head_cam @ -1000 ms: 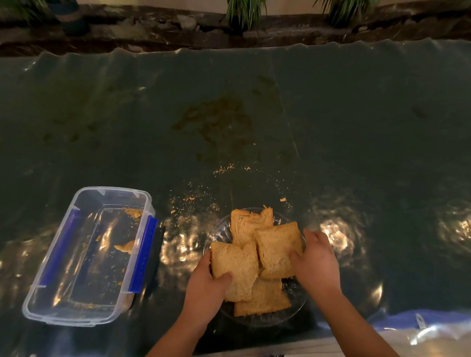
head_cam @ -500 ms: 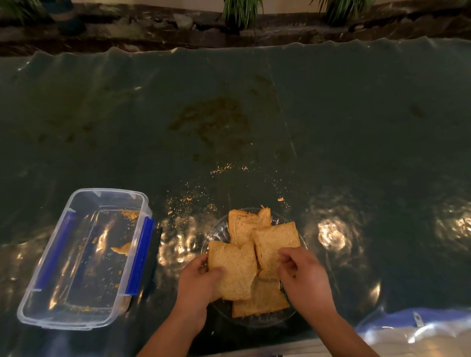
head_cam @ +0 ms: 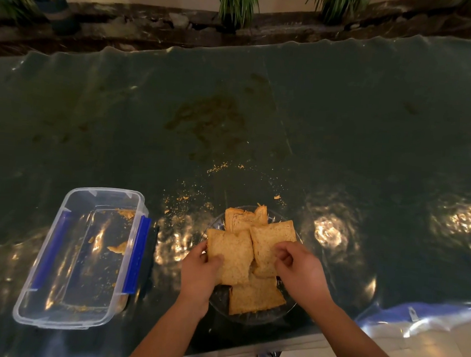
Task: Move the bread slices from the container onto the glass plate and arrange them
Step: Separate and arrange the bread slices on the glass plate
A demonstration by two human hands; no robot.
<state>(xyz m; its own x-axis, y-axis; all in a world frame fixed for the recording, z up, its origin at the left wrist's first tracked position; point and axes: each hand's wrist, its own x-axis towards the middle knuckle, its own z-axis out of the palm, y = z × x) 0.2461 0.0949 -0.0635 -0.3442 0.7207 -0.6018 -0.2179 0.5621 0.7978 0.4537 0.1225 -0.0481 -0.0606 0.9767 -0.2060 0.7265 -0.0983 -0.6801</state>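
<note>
The left hand (head_cam: 199,270) pinches a square toasted bread slice (head_cam: 231,256) on the round glass plate (head_cam: 248,315). The right hand (head_cam: 299,270) grips the right slice (head_cam: 270,242). Left, the clear plastic container (head_cam: 83,254) holds crumbs.

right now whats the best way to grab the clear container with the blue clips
Grip the container across its two long walls, over the blue clips, coming straight down from above. It sits upright and open, holding only crumbs, and those walls look straight and parallel. The left hand, nearest it, would suit, though it now holds a bread slice.
</note>
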